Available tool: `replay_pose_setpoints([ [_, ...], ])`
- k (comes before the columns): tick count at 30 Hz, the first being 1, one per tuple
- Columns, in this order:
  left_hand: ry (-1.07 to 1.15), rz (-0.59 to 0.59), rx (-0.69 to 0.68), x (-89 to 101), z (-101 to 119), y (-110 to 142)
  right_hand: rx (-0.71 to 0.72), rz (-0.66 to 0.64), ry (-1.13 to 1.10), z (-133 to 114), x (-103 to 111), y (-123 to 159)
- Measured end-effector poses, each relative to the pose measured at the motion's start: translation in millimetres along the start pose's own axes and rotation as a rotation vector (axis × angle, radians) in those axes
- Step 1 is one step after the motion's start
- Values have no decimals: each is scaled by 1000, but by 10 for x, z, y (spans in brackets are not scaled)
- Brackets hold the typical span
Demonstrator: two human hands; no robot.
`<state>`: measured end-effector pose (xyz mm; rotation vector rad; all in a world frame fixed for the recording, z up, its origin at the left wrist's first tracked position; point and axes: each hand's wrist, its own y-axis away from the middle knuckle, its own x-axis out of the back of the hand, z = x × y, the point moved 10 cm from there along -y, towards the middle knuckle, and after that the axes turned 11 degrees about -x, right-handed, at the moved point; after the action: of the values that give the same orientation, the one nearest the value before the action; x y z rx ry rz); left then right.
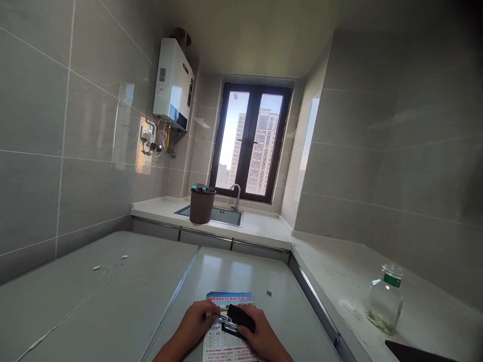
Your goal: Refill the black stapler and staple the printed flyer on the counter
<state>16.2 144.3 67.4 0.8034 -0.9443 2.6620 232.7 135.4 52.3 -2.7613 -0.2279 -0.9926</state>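
- Over a printed leaflet (pixel 226 349) on the pale table (pixel 305 334), at the bottom centre of the view, is a black stapler (pixel 242 318), its metal inner part exposed.
- The right hand (pixel 266 336) grips the stapler's body, thumb on the near side, fingers around the far side.
- The left hand (pixel 193 322) has thumb and forefinger pinched on the slim metal end pointing left; the fine detail there is too small to tell.
- Beyond the right hand, a small grey strip (pixel 269 293) lies on the table, apart from the leaflet.
- On the table's left side runs a white cord (pixel 71 315), forking into two small ends.
- To the right, a clear lidded jar (pixel 385 301) with a green label stands on the counter (pixel 334 264), pale bits at its bottom.
- Farther back, a filled brown bin (pixel 201 207) stands at the sink (pixel 228 216), left of the faucet (pixel 237 193).
- Behind, a dark-framed window (pixel 247 143); left of it, a white water heater (pixel 171 83) hangs on the tiled wall.
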Motion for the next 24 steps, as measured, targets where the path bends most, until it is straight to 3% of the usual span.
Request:
replay_pose_setpoints([
  [13,-7,-51,-82,-1,158,0,46,19,-23,36,-9,-18],
  [24,8,-23,-82,9,183,-13,52,27,-28,-49,30,5],
])
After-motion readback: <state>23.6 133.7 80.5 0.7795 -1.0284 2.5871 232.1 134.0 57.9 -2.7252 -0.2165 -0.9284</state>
